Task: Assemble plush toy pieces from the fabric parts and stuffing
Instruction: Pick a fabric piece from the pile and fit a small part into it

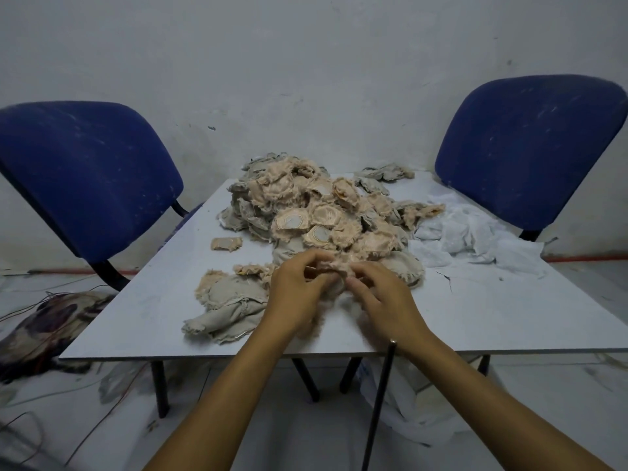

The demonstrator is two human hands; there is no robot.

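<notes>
I see a pale grey square table [142,311] filling the middle of the view, with two dark blue padded chairs behind it, one at the left [88,178] and one at the right [530,147], both against a whitish wall. On the far half of the table lies a big heap of frayed peach and grey round fabric pieces [316,209], and just right of it sits a crumpled white gauzy cloth [475,236]. Nearer to me, left of my hands, lies a flat grey fabric piece with frayed edges [227,307]. A patterned dark cushion [44,331] rests on the floor at the left, beside thin loose wires.

My left hand [299,290] and my right hand [380,294] meet over the table's near middle, both with fingers curled, pinching a small peach fuzzy plush piece [331,266] between them, just in front of the heap. A thin black rod with a metal tip [380,402] stands below my right wrist at the table's near edge. A single small peach fabric scrap [226,243] lies apart, left of the heap.
</notes>
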